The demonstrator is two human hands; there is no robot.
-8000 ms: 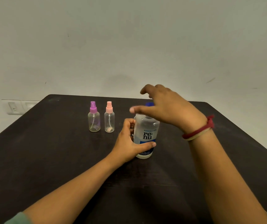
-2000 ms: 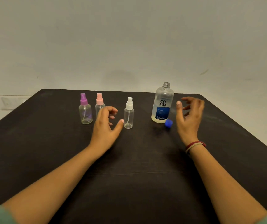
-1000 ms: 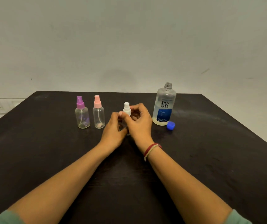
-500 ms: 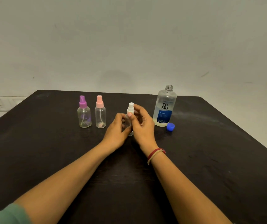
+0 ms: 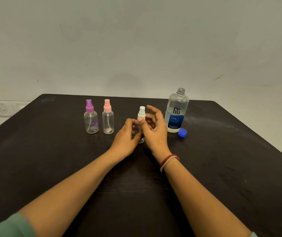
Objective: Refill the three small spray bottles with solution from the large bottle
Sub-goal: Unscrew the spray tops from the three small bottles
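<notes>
Fingers of right hand [image 5: 155,134] have spread off white pump top [image 5: 142,111], thumb touching its collar; left hand [image 5: 125,137] grips white spray bottle [image 5: 141,140] upright. Re-pinch above that grip, twist off; uncapped large bottle [image 5: 177,113] just right.

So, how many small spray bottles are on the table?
3. The purple-capped bottle stands leftmost, the pink-capped bottle just right of it, and the white-capped bottle is gripped by the left hand, right hand at its neck.
</notes>
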